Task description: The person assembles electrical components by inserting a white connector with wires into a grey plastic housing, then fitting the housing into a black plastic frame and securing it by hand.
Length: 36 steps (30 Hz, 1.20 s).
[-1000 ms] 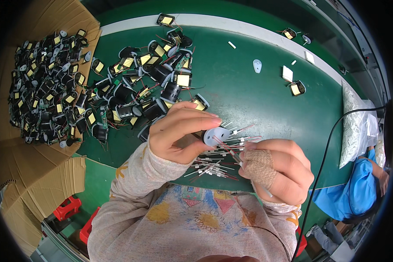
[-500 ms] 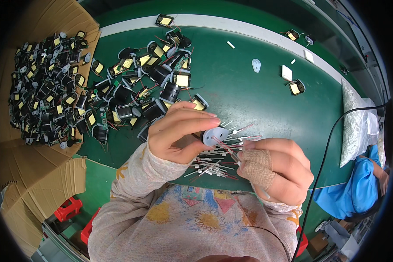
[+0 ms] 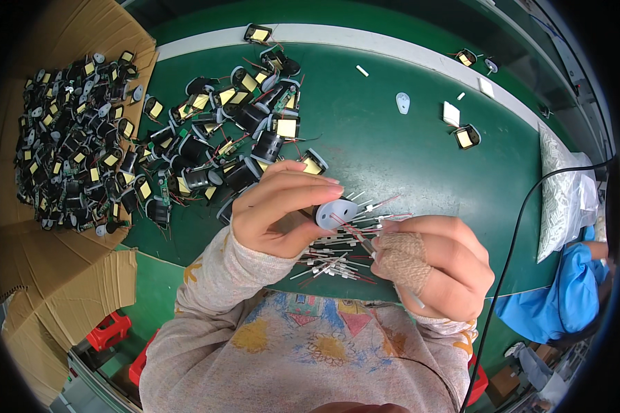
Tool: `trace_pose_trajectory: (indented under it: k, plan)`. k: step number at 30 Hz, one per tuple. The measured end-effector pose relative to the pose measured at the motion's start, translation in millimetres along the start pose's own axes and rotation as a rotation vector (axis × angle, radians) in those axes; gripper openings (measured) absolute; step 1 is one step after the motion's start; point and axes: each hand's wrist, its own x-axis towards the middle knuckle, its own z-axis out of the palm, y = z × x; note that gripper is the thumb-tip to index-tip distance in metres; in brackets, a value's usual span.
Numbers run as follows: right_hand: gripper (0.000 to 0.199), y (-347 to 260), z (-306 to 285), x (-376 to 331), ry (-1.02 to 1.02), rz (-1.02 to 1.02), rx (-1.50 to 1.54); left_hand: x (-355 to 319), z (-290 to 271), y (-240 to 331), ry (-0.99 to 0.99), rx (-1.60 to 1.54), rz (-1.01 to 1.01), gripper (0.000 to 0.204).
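Left hand fingers pinch the grey round part; right hand fingers hold thin wires; steady the part, feed one wire squarely.

Single head view, sitting above person's chest, looking steeply down at green bench top. Fisheye bending bench edge, black rim ringing picture. Forearms entering from 6 o'clock; left hand and right hand sitting close under lens at centre. Cardboard box lying at 9 o'clock, blue cloth at 4 o'clock.
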Motion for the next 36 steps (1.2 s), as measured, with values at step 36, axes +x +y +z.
trace_pose_trajectory:
  k: [36]
  plan:
    - [0.017,-7,7,12,-0.113,0.504,-0.078,-5,5,-1,-0.006,-0.270,-0.043,0.029]
